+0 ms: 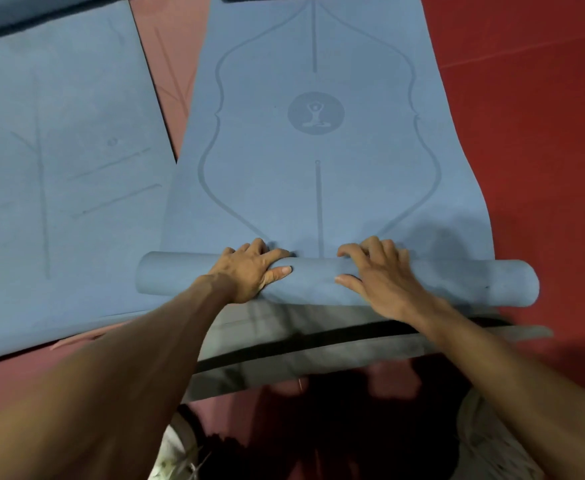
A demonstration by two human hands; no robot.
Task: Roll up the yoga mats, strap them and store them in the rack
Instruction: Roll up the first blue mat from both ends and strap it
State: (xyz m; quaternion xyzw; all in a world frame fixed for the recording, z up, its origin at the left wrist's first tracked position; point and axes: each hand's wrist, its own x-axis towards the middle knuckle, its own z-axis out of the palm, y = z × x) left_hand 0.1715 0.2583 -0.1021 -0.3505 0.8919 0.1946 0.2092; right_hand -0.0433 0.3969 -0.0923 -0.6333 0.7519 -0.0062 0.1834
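Gripping the rolled end [457, 282] of a blue yoga mat [284, 188] on the red floor [526, 133]; left hand [249, 271] and right hand [381, 275], each grip clamped round it.

Blue mat [312, 188] lies lengthwise on the red floor [526, 133], its near end wound into a roll [457, 280] running across the frame. L hand [249, 271] and R hand [381, 275] both grip the roll near its middle, a gap between them: fingers curled over the far side, thumbs on the near face. The flat part carries a round yoga-figure emblem [316, 113] w/ centre lines and a curvy outline. A 2nd blue mat [59, 150] lies flat at left, edges meeting. Grey mat [249, 334] w/ a black strip [319, 346] sits just nearer than the roll, under the forearms.
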